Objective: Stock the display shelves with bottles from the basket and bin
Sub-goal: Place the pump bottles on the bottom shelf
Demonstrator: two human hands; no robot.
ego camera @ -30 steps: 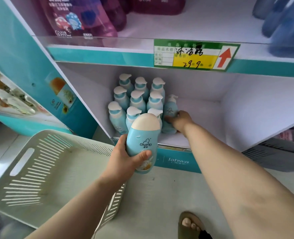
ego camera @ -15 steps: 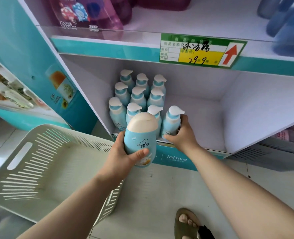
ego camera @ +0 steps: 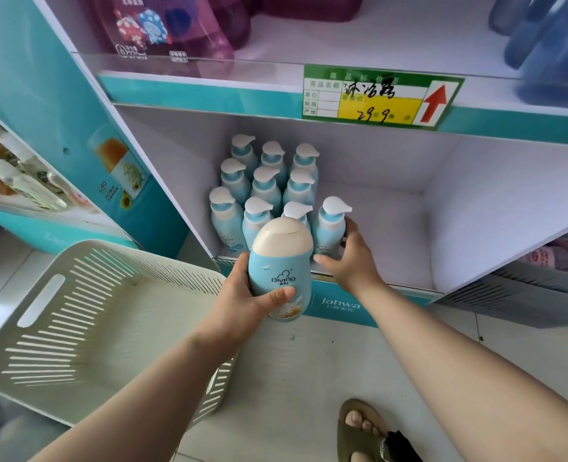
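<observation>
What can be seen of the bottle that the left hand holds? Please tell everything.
The bottle is light blue, glossy like plastic, with a rounded cream flip cap and white "Giving" lettering under a cloud logo. It is held upright, cap up, in front of the edge of the lower shelf. The left hand grips its lower part, thumb across the front picture.

Pale-blue pump bottles (ego camera: pixel 266 191) with white heads; cream-capped blue bottle (ego camera: pixel 280 266); cream slotted basket (ego camera: pixel 86 315); green-yellow price tag (ego camera: pixel 381 96) with red arrow.
</observation>
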